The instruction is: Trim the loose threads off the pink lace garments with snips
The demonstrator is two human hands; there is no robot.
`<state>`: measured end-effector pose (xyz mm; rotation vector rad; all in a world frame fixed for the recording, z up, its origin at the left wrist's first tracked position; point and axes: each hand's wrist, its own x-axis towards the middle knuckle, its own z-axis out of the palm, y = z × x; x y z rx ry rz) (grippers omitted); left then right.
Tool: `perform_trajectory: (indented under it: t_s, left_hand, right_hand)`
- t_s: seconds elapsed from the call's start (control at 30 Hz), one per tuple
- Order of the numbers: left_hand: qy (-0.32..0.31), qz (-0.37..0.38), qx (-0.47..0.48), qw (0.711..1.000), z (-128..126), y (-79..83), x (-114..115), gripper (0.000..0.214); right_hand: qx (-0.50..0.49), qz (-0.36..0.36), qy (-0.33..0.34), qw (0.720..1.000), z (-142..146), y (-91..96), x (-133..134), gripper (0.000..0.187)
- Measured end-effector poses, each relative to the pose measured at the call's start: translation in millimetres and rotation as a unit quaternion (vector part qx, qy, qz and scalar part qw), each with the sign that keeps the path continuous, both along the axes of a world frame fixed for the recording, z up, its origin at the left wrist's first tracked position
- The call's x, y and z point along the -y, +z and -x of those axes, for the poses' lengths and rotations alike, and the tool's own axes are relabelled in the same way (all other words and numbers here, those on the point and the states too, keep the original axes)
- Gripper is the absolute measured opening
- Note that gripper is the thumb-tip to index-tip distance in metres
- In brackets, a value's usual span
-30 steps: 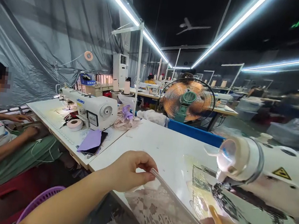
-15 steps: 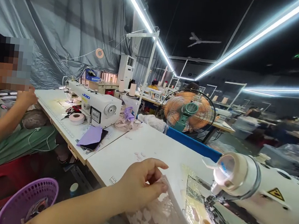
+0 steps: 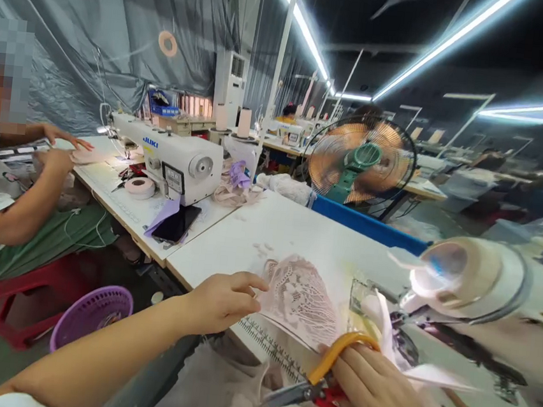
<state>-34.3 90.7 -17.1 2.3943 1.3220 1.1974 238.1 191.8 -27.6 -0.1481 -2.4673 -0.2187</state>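
tabletop [image 3: 293,228]: white, with a good bare patch toward the far edge, so imo there's room to spread the work out more before doing anything fiddly.
machine [image 3: 490,269]: over at the right side; I'd stay off its needle end with loose stuff.
cloth [image 3: 204,376]: bunched below the near edge. Looks like it could drag, so I'd check nothing up top is caught on it.
right hand [image 3: 374,380]: palm down by the near edge, grip closed around a tool, see below.
left hand [image 3: 230,302]: reaching over the near edge, fingertips a bit apart. Can't tell if that grip is pinching anything. Light pressure is plenty.
lace [image 3: 303,296]: the main piece, flat just in from the near edge, between the hands. I'd smooth from the middle outward and line its straight border up with the ruler marks [image 3: 267,344] along that edge.
scissors [image 3: 318,387]: yellow loop in the right hand, blades pointing left past the near edge. Tips away from the mesh, snags are the risk.
strip [image 3: 385,320]: pale, by the needle end; I'd nudge it aside.
scraps [image 3: 263,250]: tiny, toward the left edge. Brush them off so they don't get underneath.
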Motion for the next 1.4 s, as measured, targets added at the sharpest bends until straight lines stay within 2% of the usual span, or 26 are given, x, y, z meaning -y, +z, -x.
perform_trajectory:
  t_s: [0.1, 0.13, 0.2, 0.27, 0.33, 0.4, 0.47, 0.53, 0.6, 0.67, 0.77, 0.93, 1.03, 1.1, 1.17, 1.23, 1.27, 1.33, 1.4]
  left_hand:
    - [0.054, 0.079, 0.084, 0.992, -4.4, -59.8, 25.4, 0.017]
    - [0.077, 0.103, 0.113, 0.985, -8.1, -72.6, 33.9, 0.016]
    - [0.133, 0.151, 0.181, 0.963, -16.4, -87.4, 48.5, 0.013]
    - [0.193, 0.202, 0.257, 0.925, -24.4, -92.3, 58.9, 0.018]
    - [0.221, 0.275, 0.338, 0.873, -31.4, -93.2, 63.7, 0.027]
    - [0.200, 0.368, 0.413, 0.809, -37.4, -93.4, 61.8, 0.039]
    - [0.152, 0.455, 0.472, 0.740, -42.6, -93.5, 54.2, 0.055]
    - [0.113, 0.512, 0.513, 0.680, -47.3, -93.1, 44.5, 0.069]
    - [0.098, 0.533, 0.543, 0.642, -51.8, -91.5, 36.7, 0.073]
    - [0.103, 0.522, 0.566, 0.629, -55.8, -88.4, 33.2, 0.064]
    - [0.124, 0.474, 0.583, 0.648, -59.7, -81.6, 35.0, 0.051]
    - [0.136, 0.405, 0.565, 0.706, -58.7, -67.9, 37.3, 0.051]
    - [0.114, 0.393, 0.545, 0.732, -53.3, -50.5, 33.3, 0.050]
    - [0.100, 0.367, 0.517, 0.767, -49.5, -31.8, 31.0, 0.044]
    - [0.148, 0.250, 0.446, 0.847, -47.7, -9.1, 30.9, 0.027]
    - [0.206, 0.049, 0.296, 0.931, -49.9, 13.5, 32.9, 0.006]
    - [0.207, -0.052, 0.204, 0.956, -53.0, 23.3, 33.7, 0.011]
    - [0.154, -0.191, 0.035, 0.969, -62.5, 37.6, 32.0, 0.019]
    - [0.117, -0.251, -0.075, 0.958, -73.1, 43.6, 23.3, 0.017]
  right_hand:
    - [0.067, 0.072, 0.048, 0.994, 9.0, -26.2, 8.9, 0.026]
    - [0.084, 0.096, 0.055, 0.990, 10.0, -32.0, 9.9, 0.025]
    - [0.102, 0.130, 0.066, 0.984, 9.9, -38.6, 9.2, 0.024]
    - [0.106, 0.151, 0.070, 0.980, 8.1, -41.0, 6.4, 0.023]
    - [0.112, 0.166, 0.072, 0.977, 5.5, -42.2, 4.0, 0.021]
    - [0.118, 0.173, 0.070, 0.975, 2.9, -43.8, 2.4, 0.020]
    - [0.123, 0.172, 0.073, 0.975, 1.0, -45.3, 1.7, 0.019]
    - [0.124, 0.165, 0.073, 0.976, 0.2, -45.4, 1.3, 0.018]
    - [0.123, 0.162, 0.071, 0.976, 0.1, -43.7, 1.0, 0.018]
    - [0.117, 0.162, 0.071, 0.977, -0.5, -41.7, 0.6, 0.019]
    - [0.104, 0.174, 0.070, 0.977, -3.9, -42.4, 0.2, 0.021]
    - [0.047, 0.233, 0.016, 0.971, -9.5, -45.4, 2.6, 0.029]
    - [-0.004, 0.291, 0.016, 0.956, -4.3, -29.8, 4.9, 0.033]
    - [-0.018, 0.329, 0.023, 0.944, 2.2, -11.0, 6.1, 0.026]
    - [-0.020, 0.338, 0.012, 0.941, 8.4, 9.1, 7.0, 0.019]
    - [-0.022, 0.342, -0.005, 0.939, 12.3, 25.5, 8.4, 0.019]
    - [-0.023, 0.347, -0.012, 0.938, 13.2, 31.4, 9.5, 0.018]
    - [-0.027, 0.353, -0.019, 0.935, 13.8, 38.4, 12.1, 0.015]
    - [-0.032, 0.354, -0.025, 0.934, 13.8, 40.9, 14.6, 0.012]
